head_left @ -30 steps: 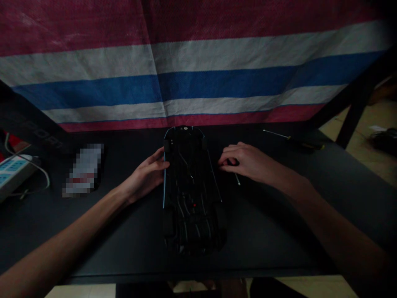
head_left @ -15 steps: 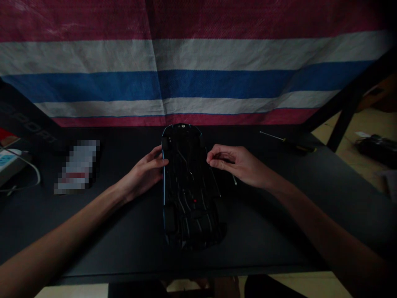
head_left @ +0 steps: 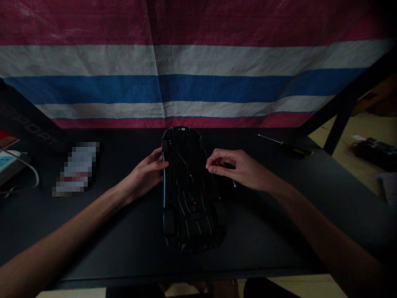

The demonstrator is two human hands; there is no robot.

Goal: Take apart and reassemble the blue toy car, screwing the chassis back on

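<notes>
A model car (head_left: 189,190) lies upside down on the dark table, its black underside facing up and a blue edge showing along its left side. My left hand (head_left: 149,171) grips that left side, thumb over the edge and fingers partly hidden behind it. Close to the car's right edge, my right hand (head_left: 229,165) has thumb and fingertips pinched together. Whatever may be between those fingertips is too small and dark to make out. Below the right hand, a thin metal tip (head_left: 235,185) shows on the table; the rest of it is hidden or lost in the dark.
A screwdriver with a black and yellow handle (head_left: 296,151) lies at the back right. At the left are a blurred-out flat object (head_left: 77,169) and a white power strip (head_left: 12,161) with a cable. A striped sheet (head_left: 192,87) hangs behind the table (head_left: 124,248).
The view has shifted slightly, so the scene sits a little lower. My right hand's pinched fingers have moved very little beside the car; my left hand keeps its grip.
</notes>
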